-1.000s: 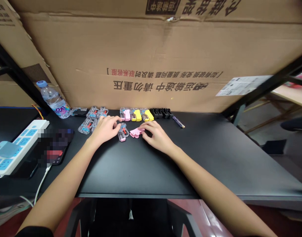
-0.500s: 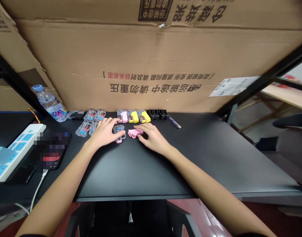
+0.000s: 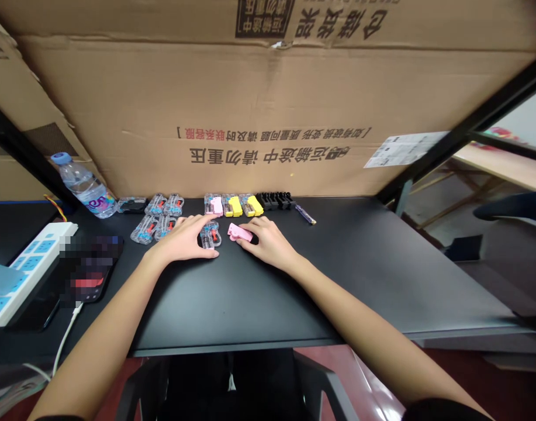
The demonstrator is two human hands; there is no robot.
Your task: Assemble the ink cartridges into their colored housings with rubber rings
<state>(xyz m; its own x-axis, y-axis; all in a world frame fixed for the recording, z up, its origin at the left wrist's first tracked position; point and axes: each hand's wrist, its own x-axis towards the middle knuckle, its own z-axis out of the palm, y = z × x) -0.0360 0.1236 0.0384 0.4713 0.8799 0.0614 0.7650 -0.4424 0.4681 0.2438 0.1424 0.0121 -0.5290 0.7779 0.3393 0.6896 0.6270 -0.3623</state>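
Observation:
On the black table (image 3: pixel 232 304), my left hand (image 3: pixel 184 238) has its thumb and forefinger around a clear plastic piece (image 3: pixel 210 234) with blue and red parts inside. The thumb lies at its near end and the forefinger at its far end. Just to the right, my right hand (image 3: pixel 268 241) pinches a small pink piece (image 3: pixel 240 233) between thumb and fingers. Behind both hands stand a clear piece with a pink part (image 3: pixel 214 205), two with yellow parts (image 3: pixel 234 206) (image 3: pixel 253 205) and a row of black parts (image 3: pixel 275 201).
Several clear pieces (image 3: pixel 155 204) lie left of my left hand. Further left are a water bottle (image 3: pixel 86 186), a phone (image 3: pixel 94 275) with a white cable and a power strip (image 3: pixel 26 272). A pen-like item (image 3: pixel 305 214) lies at right. Cardboard (image 3: pixel 268 99) stands behind.
My left thumb has moved from the clear piece's side to its near end. The pink piece has turned in my right hand's grip. The whole view has shifted slightly.

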